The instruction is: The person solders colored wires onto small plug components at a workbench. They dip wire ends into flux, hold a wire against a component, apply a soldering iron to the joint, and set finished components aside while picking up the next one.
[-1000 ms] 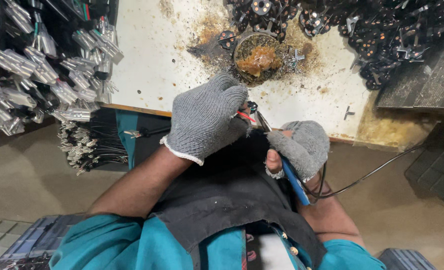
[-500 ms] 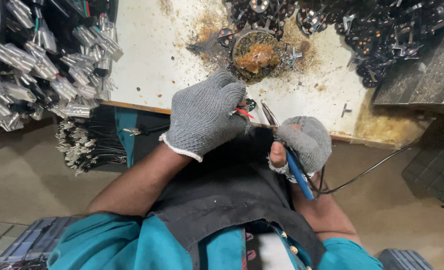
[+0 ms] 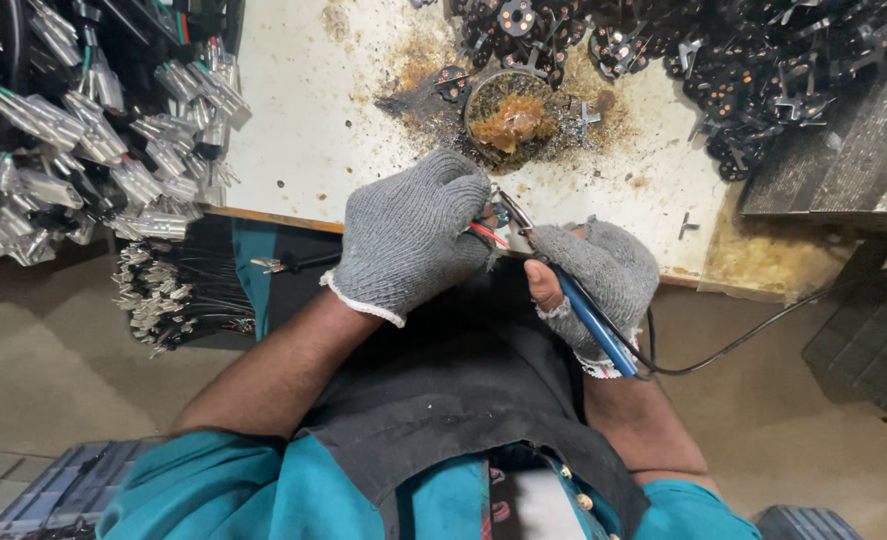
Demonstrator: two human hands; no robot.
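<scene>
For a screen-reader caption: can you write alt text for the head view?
Two grey-gloved hands meet at a stained white bench: the right hand grips a blue-handled soldering iron, its tip at the small wired part in the left hand. Beyond sits a round tin of amber paste.

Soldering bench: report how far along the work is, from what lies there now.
Done, by the look of it: a heap of wired pieces with metal ends lies on the left. In hand: the left hand grips a small part with red wire, and the right hand holds the blue-handled soldering iron with its tip at that part. Left: a pile of dark parts at the bench's far edge.
</scene>
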